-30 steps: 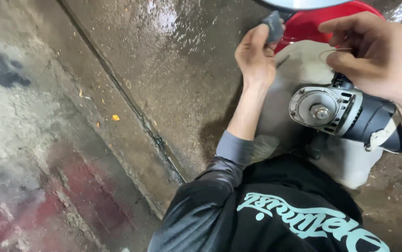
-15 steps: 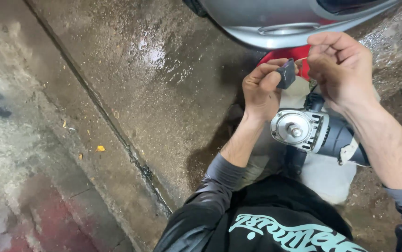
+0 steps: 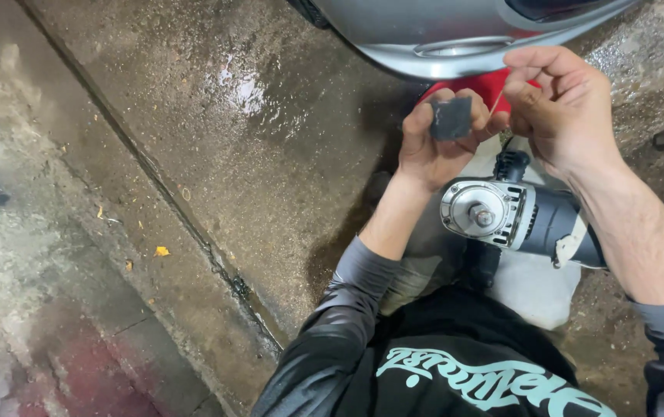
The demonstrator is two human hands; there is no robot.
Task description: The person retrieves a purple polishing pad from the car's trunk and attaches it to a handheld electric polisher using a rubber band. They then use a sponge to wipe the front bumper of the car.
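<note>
My left hand (image 3: 432, 147) is raised in front of me and pinches a small dark grey square pad (image 3: 451, 118) between thumb and fingers. My right hand (image 3: 567, 108) is just to its right, fingers curled and pinching a thin pale strip that runs toward the pad. Below both hands an angle grinder (image 3: 521, 220) with a round silver head and black body lies across my lap, its bare spindle facing up. Neither hand touches the grinder.
A silver car body panel (image 3: 455, 35) curves across the top, with a red object (image 3: 482, 85) under it. Wet concrete floor (image 3: 270, 154) spreads left, crossed by a diagonal groove (image 3: 170, 201). A white bucket-like object (image 3: 536, 289) sits under the grinder.
Both hands have come closer together, and the pad now faces the camera. The view has shifted so the silver panel shows more at the top.
</note>
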